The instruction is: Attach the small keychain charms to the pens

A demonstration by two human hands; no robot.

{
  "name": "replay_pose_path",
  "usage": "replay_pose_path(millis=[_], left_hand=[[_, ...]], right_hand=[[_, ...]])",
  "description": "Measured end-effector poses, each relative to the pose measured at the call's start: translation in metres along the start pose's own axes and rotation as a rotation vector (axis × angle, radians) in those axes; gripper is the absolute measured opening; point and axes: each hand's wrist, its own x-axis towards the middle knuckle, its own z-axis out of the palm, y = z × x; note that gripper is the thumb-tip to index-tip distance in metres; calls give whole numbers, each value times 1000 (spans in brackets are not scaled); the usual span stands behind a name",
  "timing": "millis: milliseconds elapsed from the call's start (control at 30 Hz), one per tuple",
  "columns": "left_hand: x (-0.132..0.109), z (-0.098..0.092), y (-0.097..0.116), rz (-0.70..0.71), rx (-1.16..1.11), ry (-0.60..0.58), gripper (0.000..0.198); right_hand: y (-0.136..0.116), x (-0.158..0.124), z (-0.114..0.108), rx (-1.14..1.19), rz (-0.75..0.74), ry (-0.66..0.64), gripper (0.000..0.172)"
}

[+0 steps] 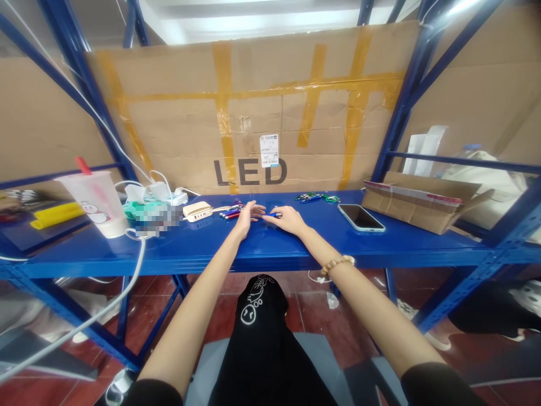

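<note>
My right hand (291, 220) is closed on a slim blue pen (275, 215), held low over the blue shelf top with its end pointing left. Facing it, my left hand (249, 219) has its fingers stretched out and slightly curled, with nothing visible in them. The pen's tip comes close to the left fingers; whether they touch I cannot tell. Just left of my left hand lies a small bunch of slim red and blue pieces (230, 214), partly hidden by the hand. Farther back, right of centre, is a loose group of small green and blue pieces (313, 197), too small to name.
A phone (361, 218) lies to the right, beside an open cardboard box (409, 203). On the left stand a plastic cup (95, 203) with a red straw, a cream power bank (198, 212) and plugged-in chargers with cables (160, 192). A large cardboard sheet (177, 129) closes the back.
</note>
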Motion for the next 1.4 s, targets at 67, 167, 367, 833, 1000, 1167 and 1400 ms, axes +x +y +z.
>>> replay_pose_path(millis=[67, 167, 367, 833, 1000, 1167, 1400], left_hand=[[0, 0, 0, 9, 9, -6, 55], [-1, 0, 1, 15, 11, -9, 55], [-2, 1, 3, -2, 18, 11, 55], [0, 1, 1, -9, 2, 18, 54], [2, 0, -1, -10, 4, 4, 55], [4, -1, -3, -9, 18, -5, 54], [5, -1, -5, -4, -7, 0, 53]], right_hand=[[0, 0, 0, 7, -4, -4, 38], [1, 0, 1, 7, -7, -2, 39], [1, 0, 1, -5, 4, -8, 39], [-2, 0, -1, -16, 14, -22, 37], [-2, -1, -2, -1, 6, -16, 37], [-1, 0, -1, 11, 11, -24, 35], [6, 4, 4, 85, -53, -1, 26]])
